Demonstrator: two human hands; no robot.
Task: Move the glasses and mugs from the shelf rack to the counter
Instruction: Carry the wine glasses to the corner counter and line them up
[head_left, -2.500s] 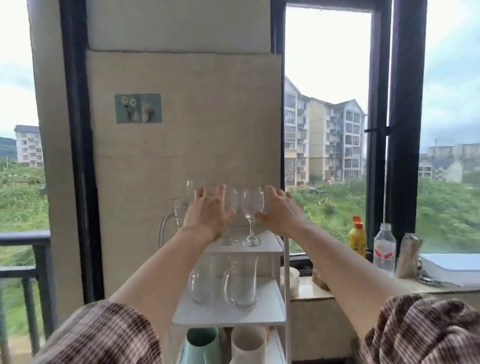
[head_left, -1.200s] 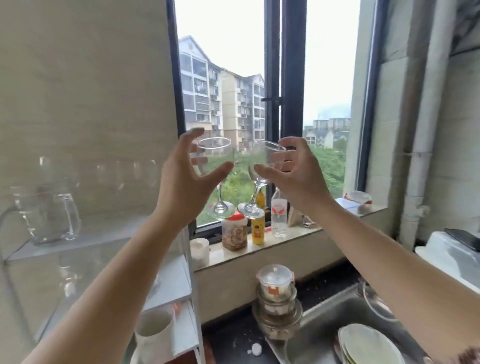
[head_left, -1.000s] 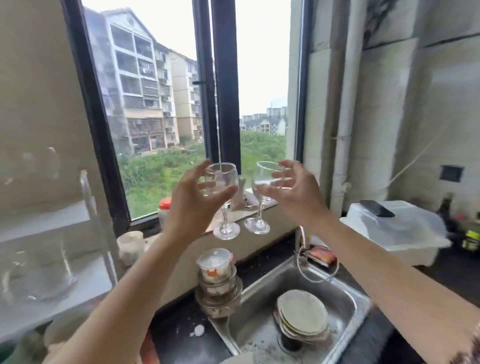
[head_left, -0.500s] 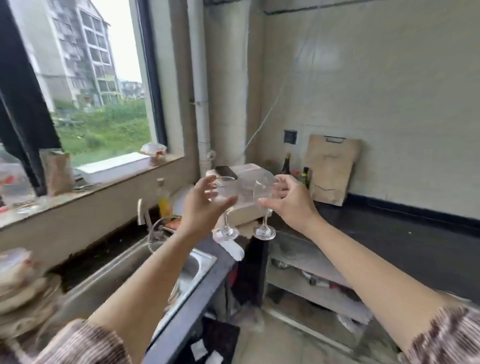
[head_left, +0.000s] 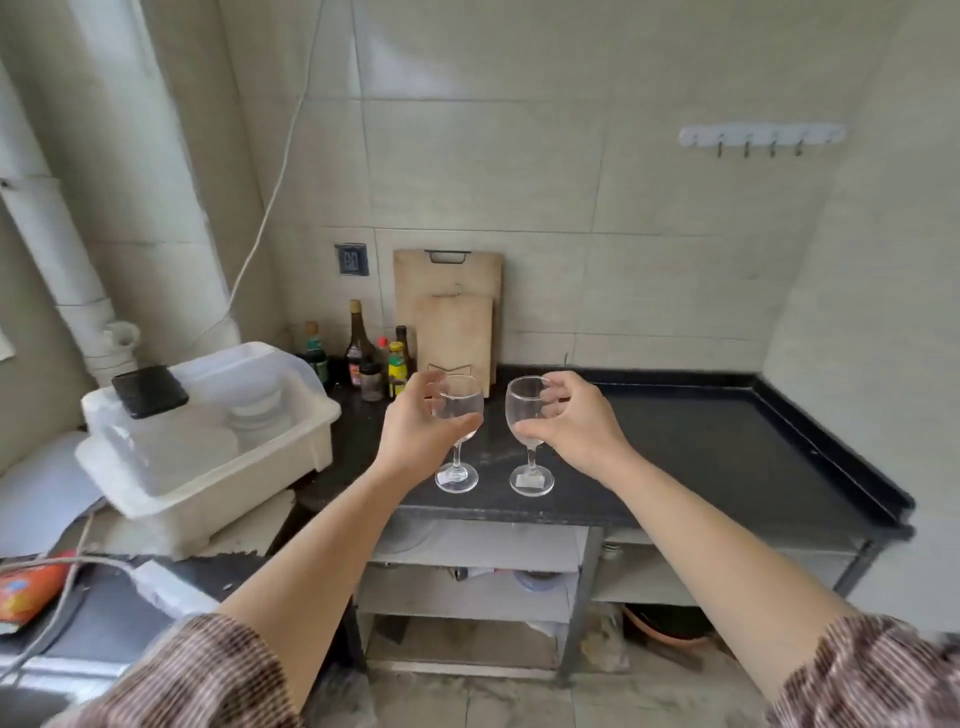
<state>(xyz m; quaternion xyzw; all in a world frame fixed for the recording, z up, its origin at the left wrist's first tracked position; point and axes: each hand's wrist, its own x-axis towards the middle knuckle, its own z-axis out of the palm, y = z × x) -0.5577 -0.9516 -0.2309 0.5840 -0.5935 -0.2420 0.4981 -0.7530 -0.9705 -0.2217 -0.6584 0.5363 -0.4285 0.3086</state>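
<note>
Two clear wine glasses are upright over the front part of the black counter (head_left: 701, 447). My left hand (head_left: 415, 436) grips the bowl of the left wine glass (head_left: 457, 415). My right hand (head_left: 576, 426) grips the bowl of the right wine glass (head_left: 527, 415). Their round feet are at or just above the counter's surface near its front edge; I cannot tell whether they touch it. The shelf rack is out of view.
A white plastic dish bin (head_left: 208, 431) with a dark phone on its lid stands to the left. Sauce bottles (head_left: 374, 358) and two wooden cutting boards (head_left: 452, 317) lean at the back wall. The counter has a raised rim on the right. Open shelves lie below.
I have turned from the rack by the window, past the sink, to the black counter, carrying both wine glasses. The glasses have come down close to the counter.
</note>
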